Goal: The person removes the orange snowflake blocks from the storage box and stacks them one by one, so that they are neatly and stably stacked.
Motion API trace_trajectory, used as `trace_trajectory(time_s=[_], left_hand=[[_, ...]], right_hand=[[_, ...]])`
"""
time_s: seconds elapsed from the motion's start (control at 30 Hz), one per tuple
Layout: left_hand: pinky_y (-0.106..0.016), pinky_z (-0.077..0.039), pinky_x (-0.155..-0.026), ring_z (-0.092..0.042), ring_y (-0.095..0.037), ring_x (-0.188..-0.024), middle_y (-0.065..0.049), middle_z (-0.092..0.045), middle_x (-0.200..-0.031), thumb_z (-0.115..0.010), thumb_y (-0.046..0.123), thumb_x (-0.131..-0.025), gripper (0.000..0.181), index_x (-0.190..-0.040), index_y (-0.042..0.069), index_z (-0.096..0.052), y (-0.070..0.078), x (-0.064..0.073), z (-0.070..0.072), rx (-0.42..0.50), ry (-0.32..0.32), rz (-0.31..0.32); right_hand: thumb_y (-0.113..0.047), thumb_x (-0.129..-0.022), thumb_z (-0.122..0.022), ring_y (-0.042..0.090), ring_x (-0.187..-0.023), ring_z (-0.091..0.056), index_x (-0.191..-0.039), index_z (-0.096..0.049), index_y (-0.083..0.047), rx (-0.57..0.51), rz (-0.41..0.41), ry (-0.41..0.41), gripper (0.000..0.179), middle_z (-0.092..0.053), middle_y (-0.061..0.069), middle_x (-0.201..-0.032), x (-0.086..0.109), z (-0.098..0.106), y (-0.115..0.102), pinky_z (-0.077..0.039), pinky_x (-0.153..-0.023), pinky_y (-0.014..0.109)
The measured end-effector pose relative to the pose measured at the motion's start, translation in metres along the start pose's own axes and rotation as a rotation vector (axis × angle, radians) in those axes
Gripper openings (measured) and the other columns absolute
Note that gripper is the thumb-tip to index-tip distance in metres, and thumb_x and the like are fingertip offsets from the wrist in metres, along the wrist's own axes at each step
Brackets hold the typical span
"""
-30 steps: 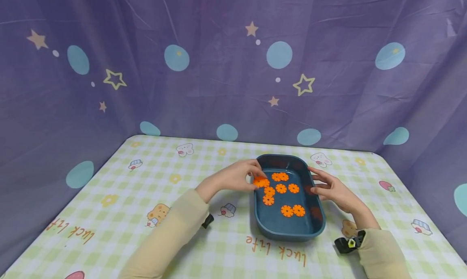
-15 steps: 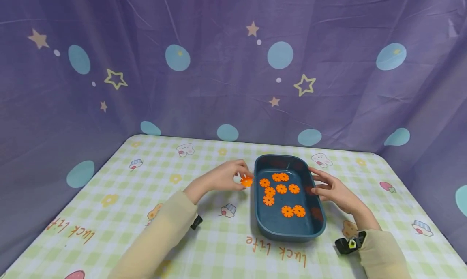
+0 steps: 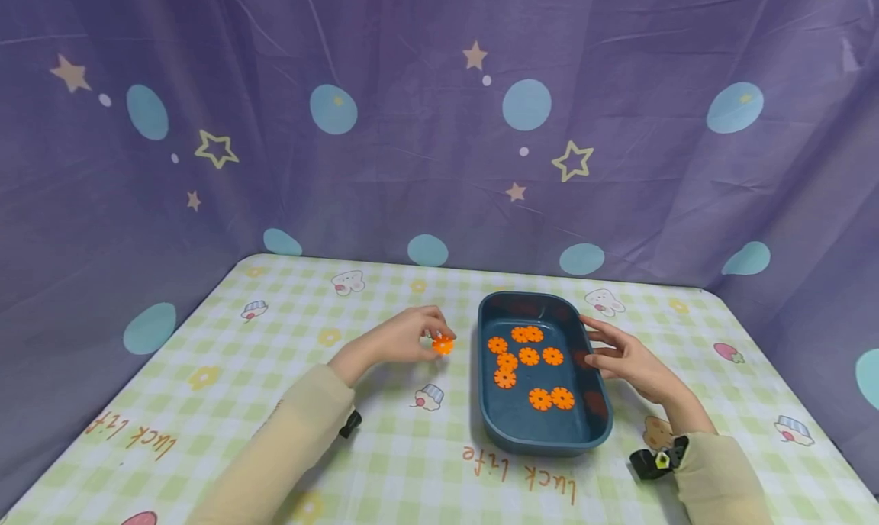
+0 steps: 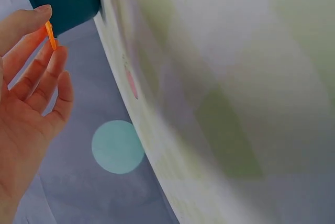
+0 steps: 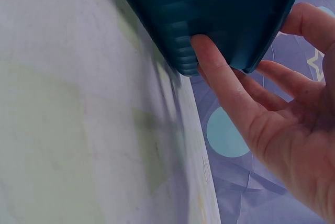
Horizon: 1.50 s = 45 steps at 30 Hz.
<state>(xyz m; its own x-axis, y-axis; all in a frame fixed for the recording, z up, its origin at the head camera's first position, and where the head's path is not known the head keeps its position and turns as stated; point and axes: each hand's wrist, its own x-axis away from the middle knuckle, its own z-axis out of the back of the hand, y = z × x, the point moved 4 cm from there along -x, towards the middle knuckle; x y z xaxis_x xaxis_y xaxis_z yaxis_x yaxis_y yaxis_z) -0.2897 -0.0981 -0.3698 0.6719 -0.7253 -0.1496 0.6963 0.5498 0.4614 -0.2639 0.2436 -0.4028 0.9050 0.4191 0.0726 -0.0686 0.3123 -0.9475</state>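
My left hand (image 3: 394,338) pinches an orange flower-shaped disc (image 3: 442,346) between thumb and fingertips, above the tablecloth and left of the tray. Edge-on, the same orange disc (image 4: 51,34) shows as a thin strip in the left wrist view. Several more such discs (image 3: 529,355) lie scattered on the floor of a deep teal rectangular tray (image 3: 511,422), some overlapping. My right hand (image 3: 635,365) rests with spread, mostly straight fingers against the tray's right outer side. In the right wrist view, one digit (image 5: 217,69) touches the tray wall (image 5: 209,4).
A green-and-white checked tablecloth (image 3: 384,464) with printed cartoons covers the table. Behind it hangs a purple curtain (image 3: 412,181) with stars and dots. A black wrist camera (image 3: 655,460) sits at the right sleeve.
My left hand has moved out of the tray to the left, carrying one orange disc over the rim. The right hand and the tray have stayed in place.
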Motion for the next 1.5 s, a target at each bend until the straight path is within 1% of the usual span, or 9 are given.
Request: trace_trajectory(time_s=[0.27,0.37,0.53,0.7,0.83,1.03,1.13,1.33,1.5], left_hand=[[-0.032,-0.048,-0.077,-0.056,-0.014,-0.083,0.000,-0.056,-0.096,-0.069,0.012,-0.073,0.032,-0.104,0.006,-0.068,-0.008,0.010,-0.001,-0.028,-0.004,-0.002],[-0.031,-0.049,-0.076,-0.057,-0.014,-0.082,0.000,-0.057,-0.098,-0.070,0.012,-0.072,0.031,-0.103,0.006,-0.069,-0.011,0.014,-0.001,-0.026,-0.009,0.013],[-0.031,-0.049,-0.076,-0.057,-0.013,-0.084,0.001,-0.056,-0.097,-0.073,0.013,-0.072,0.031,-0.102,0.007,-0.069,-0.016,0.021,-0.003,-0.011,-0.031,0.057],[-0.030,-0.049,-0.077,-0.057,-0.013,-0.085,0.002,-0.055,-0.092,-0.075,0.012,-0.069,0.031,-0.099,0.008,-0.070,-0.021,0.025,-0.003,0.022,-0.037,0.069],[-0.031,-0.048,-0.077,-0.056,-0.015,-0.084,0.003,-0.055,-0.092,-0.075,0.012,-0.069,0.032,-0.100,0.009,-0.070,-0.026,0.028,-0.003,0.024,-0.051,0.077],[-0.026,-0.044,-0.075,-0.053,-0.015,-0.083,0.004,-0.055,-0.094,-0.074,0.013,-0.069,0.032,-0.101,0.011,-0.070,-0.030,0.030,-0.003,-0.007,-0.094,0.102],[-0.024,-0.044,-0.073,-0.052,-0.014,-0.081,0.004,-0.056,-0.093,-0.074,0.011,-0.069,0.031,-0.100,0.010,-0.070,-0.030,0.032,-0.002,-0.027,-0.113,0.097],[-0.023,-0.045,-0.073,-0.053,-0.012,-0.079,0.003,-0.056,-0.092,-0.073,0.009,-0.069,0.030,-0.099,0.010,-0.069,-0.033,0.034,-0.003,-0.037,-0.140,0.094],[-0.023,-0.045,-0.073,-0.053,-0.011,-0.078,0.003,-0.055,-0.092,-0.072,0.009,-0.070,0.030,-0.099,0.011,-0.070,-0.035,0.034,-0.005,-0.061,-0.146,0.103]], right_hand=[[-0.019,-0.089,-0.057,0.009,-0.097,-0.061,-0.146,-0.018,-0.012,0.009,-0.002,-0.002,0.069,-0.030,0.030,-0.138,0.000,-0.001,0.000,-0.051,-0.075,0.031],[-0.018,-0.089,-0.057,0.008,-0.096,-0.061,-0.146,-0.018,-0.012,0.008,-0.002,-0.002,0.069,-0.030,0.030,-0.138,0.000,-0.001,0.000,-0.051,-0.075,0.031],[-0.018,-0.089,-0.057,0.010,-0.097,-0.061,-0.146,-0.018,-0.012,0.007,-0.003,-0.005,0.069,-0.029,0.030,-0.138,0.001,-0.001,-0.001,-0.051,-0.076,0.032],[-0.018,-0.089,-0.057,0.014,-0.099,-0.061,-0.146,-0.018,-0.013,0.006,-0.003,-0.004,0.069,-0.029,0.030,-0.138,0.000,-0.001,-0.001,-0.051,-0.076,0.033],[-0.019,-0.089,-0.057,0.015,-0.100,-0.061,-0.146,-0.018,-0.013,0.007,-0.003,-0.004,0.069,-0.030,0.030,-0.138,0.000,-0.001,-0.001,-0.051,-0.076,0.033],[-0.018,-0.089,-0.057,0.016,-0.100,-0.061,-0.146,-0.018,-0.012,0.007,0.003,-0.005,0.069,-0.031,0.031,-0.137,0.000,-0.001,-0.002,-0.051,-0.076,0.033],[-0.018,-0.089,-0.057,0.016,-0.100,-0.061,-0.146,-0.018,-0.012,0.005,0.006,-0.007,0.069,-0.030,0.031,-0.138,0.000,-0.001,-0.002,-0.051,-0.077,0.033],[-0.018,-0.089,-0.057,0.014,-0.099,-0.061,-0.146,-0.018,-0.012,0.004,0.008,-0.002,0.069,-0.030,0.030,-0.138,0.001,0.000,-0.001,-0.051,-0.077,0.034],[-0.019,-0.089,-0.057,0.010,-0.098,-0.060,-0.146,-0.018,-0.012,0.017,0.004,-0.001,0.069,-0.028,0.029,-0.140,0.001,0.000,-0.002,-0.050,-0.077,0.032]])
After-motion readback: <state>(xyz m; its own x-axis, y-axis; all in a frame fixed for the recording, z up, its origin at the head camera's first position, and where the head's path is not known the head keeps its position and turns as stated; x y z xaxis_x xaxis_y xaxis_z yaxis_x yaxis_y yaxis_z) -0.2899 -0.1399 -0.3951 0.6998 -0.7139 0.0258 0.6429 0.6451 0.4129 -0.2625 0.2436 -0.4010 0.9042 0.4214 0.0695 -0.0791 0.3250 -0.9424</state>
